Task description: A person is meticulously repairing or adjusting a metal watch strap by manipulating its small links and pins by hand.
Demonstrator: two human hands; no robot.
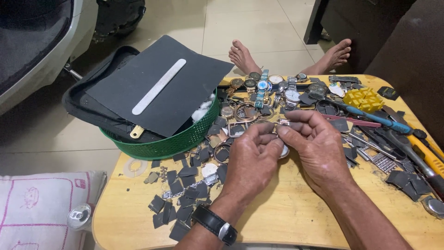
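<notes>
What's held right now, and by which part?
Both hands, left hand and right hand, pinch a small watch part between their fingertips; only a pale rounded edge shows, so the exact grip point cannot be told.

head cam | looks steeply down | close over table (286, 217) | probably seated

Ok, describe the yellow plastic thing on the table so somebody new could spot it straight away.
Start at the low wooden table and go to its far right corner, beyond the right hand. There, just past a blue-handled tool, sits the yellow holder block. It is the only bright yellow gridded piece among grey scraps and metal watch parts.
</notes>
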